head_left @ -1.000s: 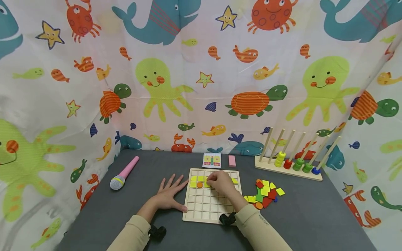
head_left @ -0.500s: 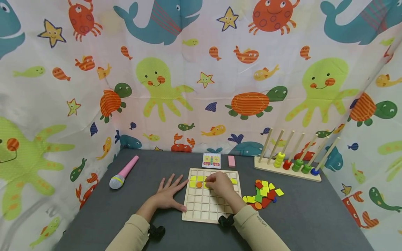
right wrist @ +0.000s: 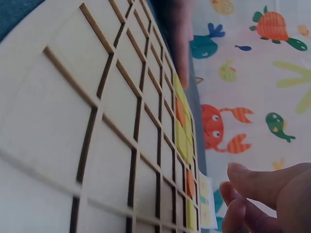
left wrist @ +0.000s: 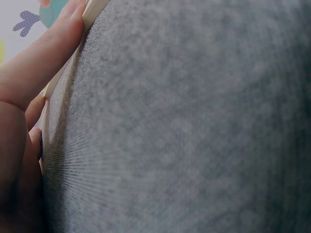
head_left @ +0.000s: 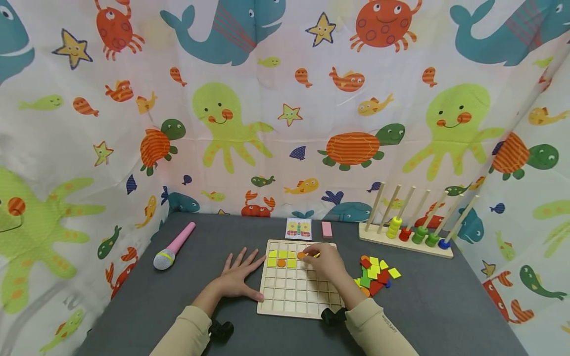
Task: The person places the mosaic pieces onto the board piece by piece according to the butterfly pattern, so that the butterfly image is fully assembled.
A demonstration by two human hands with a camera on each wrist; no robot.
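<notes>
Resting against the board (head_left: 276,291)'s left edge in the head view: left hand (head_left: 239,277), fingers spread wide and straight, thumb at the lower part of the edge. Right hand (head_left: 327,262) is above the board's upper right, fingers bent; from here, cannot tell whether tips touch the board. Yellow squares (head_left: 271,262) and orange discs (head_left: 281,263) fill cells at upper left. One disc lies just beside the right fingertips; a bit of yellow shows under that hand. Loose pile (head_left: 375,270) of coloured pieces to the board's right, on the grey table (head_left: 133,296). Beyond the board: card (head_left: 299,228), pink block (head_left: 327,230). Mic (head_left: 173,249) far left; peg rack (head_left: 406,242) with coloured rings at right. Sea-animal curtain (head_left: 285,148) behind.

Left wrist view: thumb touches the board's edge; other fingers mostly hidden behind it. Grey cloth takes up most of the frame.

Right wrist view: thumb and bent fingers loosely together, a small gap between tips, nothing visible in the grip. Hand is apart from the grid. Squares and discs sit in far cells, left fingers blurred beyond.
</notes>
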